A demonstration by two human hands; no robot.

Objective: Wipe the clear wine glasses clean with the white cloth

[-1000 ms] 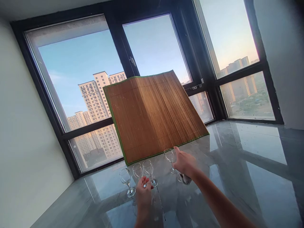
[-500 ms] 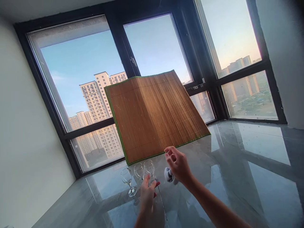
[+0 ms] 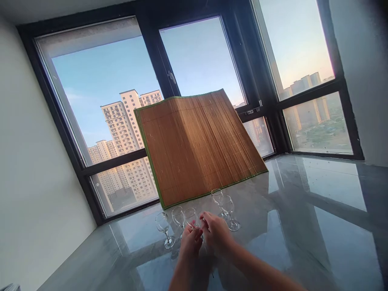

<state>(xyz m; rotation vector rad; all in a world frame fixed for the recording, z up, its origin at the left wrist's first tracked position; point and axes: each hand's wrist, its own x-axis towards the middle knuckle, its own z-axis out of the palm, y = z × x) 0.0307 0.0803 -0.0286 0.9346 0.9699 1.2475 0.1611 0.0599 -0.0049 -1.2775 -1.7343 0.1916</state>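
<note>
Both hands meet around one small clear stemmed wine glass (image 3: 191,218) on the glossy grey tabletop (image 3: 303,226). The left hand (image 3: 190,241) and right hand (image 3: 216,233) curl their fingers at its bowl; whether it is lifted cannot be told. Two upright glasses (image 3: 169,220) stand just left of the hands, two more (image 3: 224,206) just right. A bamboo mat (image 3: 197,145) leans against the window beyond.

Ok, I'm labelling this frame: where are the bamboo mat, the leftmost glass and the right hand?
bamboo mat (image 3: 197,147), head view, middle of its face.
leftmost glass (image 3: 163,223), head view, bowl.
right hand (image 3: 216,234), head view, back of the hand.
</note>
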